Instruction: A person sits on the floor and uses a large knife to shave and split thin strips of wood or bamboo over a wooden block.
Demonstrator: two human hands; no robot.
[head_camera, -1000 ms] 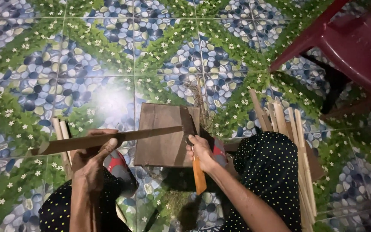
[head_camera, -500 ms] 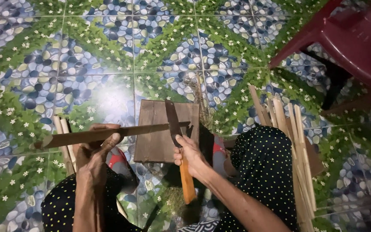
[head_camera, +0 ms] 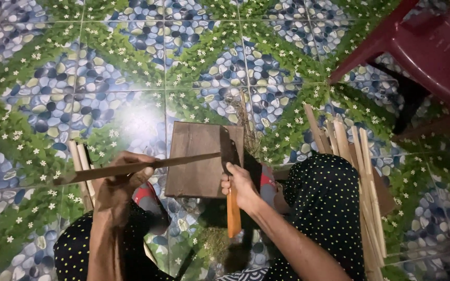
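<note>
The left hand (head_camera: 118,179) has its fingers closed around a long thin wooden strip (head_camera: 141,167), held nearly level with its far end reaching over the brown wooden board (head_camera: 196,158) on the tiled floor (head_camera: 105,62). The right hand (head_camera: 238,184) has its fingers wrapped tight around the orange handle of a cleaver (head_camera: 230,177), whose dark blade stands just beyond those fingers, touching the strip's tip. To split cleanly, the blade should probably sit centred on the strip's end, with the strip kept steady over the board and the left fingers well back from the edge. Compared with half a second ago, the blade stands more upright and has closed on the strip's end. Further right of the right fingers lies a bundle of pale sticks (head_camera: 363,171).
</note>
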